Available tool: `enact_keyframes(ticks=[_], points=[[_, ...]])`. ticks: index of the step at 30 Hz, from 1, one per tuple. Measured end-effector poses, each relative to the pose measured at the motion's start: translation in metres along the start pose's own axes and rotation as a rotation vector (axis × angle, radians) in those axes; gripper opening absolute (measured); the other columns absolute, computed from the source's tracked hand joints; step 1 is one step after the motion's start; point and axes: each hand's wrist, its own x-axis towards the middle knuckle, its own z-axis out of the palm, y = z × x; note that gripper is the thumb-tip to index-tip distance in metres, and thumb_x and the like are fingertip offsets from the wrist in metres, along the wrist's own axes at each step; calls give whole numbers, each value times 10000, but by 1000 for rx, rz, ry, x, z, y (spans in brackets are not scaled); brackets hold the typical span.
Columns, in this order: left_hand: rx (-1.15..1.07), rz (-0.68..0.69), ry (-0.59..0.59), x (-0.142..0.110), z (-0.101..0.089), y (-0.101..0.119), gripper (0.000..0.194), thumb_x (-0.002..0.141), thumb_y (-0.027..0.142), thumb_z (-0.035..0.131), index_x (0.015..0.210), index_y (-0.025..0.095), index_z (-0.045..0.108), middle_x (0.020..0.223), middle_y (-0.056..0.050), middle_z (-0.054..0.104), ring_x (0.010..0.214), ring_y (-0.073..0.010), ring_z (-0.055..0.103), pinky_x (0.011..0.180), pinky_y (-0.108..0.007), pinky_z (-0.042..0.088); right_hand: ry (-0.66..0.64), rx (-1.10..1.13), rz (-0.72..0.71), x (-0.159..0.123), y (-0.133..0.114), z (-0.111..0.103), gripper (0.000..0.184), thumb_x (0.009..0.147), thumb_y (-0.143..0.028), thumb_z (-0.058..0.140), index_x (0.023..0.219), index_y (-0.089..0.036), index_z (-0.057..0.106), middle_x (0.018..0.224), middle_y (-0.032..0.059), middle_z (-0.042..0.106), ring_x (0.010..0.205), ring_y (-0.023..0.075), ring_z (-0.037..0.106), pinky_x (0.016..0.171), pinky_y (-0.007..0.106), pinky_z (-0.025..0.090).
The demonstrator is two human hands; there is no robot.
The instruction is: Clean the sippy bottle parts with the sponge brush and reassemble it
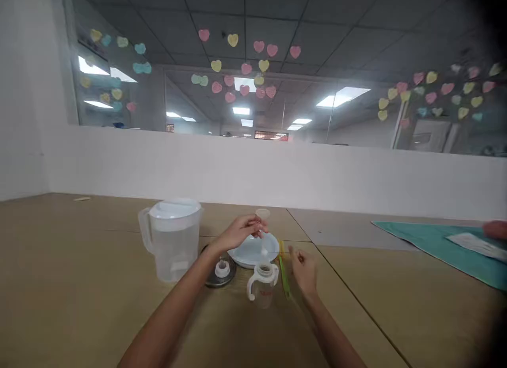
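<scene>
My left hand [249, 228] reaches over a pale blue plate [247, 254]. Its fingers are closed on a translucent piece with a round top [262, 214] and a thin stem hanging below, ending in a small white tip. Beneath that stands a clear baby bottle [264, 291] with white handles and an open mouth. My right hand [304, 270], slightly blurred, hovers right of the bottle with curled fingers and nothing visible in them. Between bottle and right hand lies a brush with a green handle [284, 278]. A white ring-shaped cap [222, 269] sits on a dark round dish [216, 281] at left.
A clear lidded pitcher [176, 252] stands on the wooden table [79, 283] left of the plate. Toward the right lies a teal cloth [428, 241] with a white item [477, 245] on it. A white wall [245, 167] with a window runs behind the table.
</scene>
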Motion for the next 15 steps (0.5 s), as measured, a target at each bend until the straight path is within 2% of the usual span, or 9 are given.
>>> enact_keyframes(ticks=[2,5,15], points=[[32,-22,-107,-4,6,2,300,827,395,526,932,119,578,947,-105,660,771,-127,601,721,-253,462,6,2,-34,1,2,1,484,751,-597,439,511,-221,253,483,-73,244,472,90,305,473,222,252],[75,-47,-197,-8,12,4,276,837,385,510,909,130,586,925,-91,663,759,-124,604,716,-250,462,11,1,-84,4,5,3,486,753,-600,435,494,-221,274,465,-72,252,462,91,302,470,226,250],[148,-59,-188,-11,7,8,250,843,362,496,924,137,569,942,-84,660,781,-124,608,739,-257,459,-15,-7,-105,5,7,7,502,747,-625,426,473,-217,320,440,-66,286,438,97,334,447,225,250]])
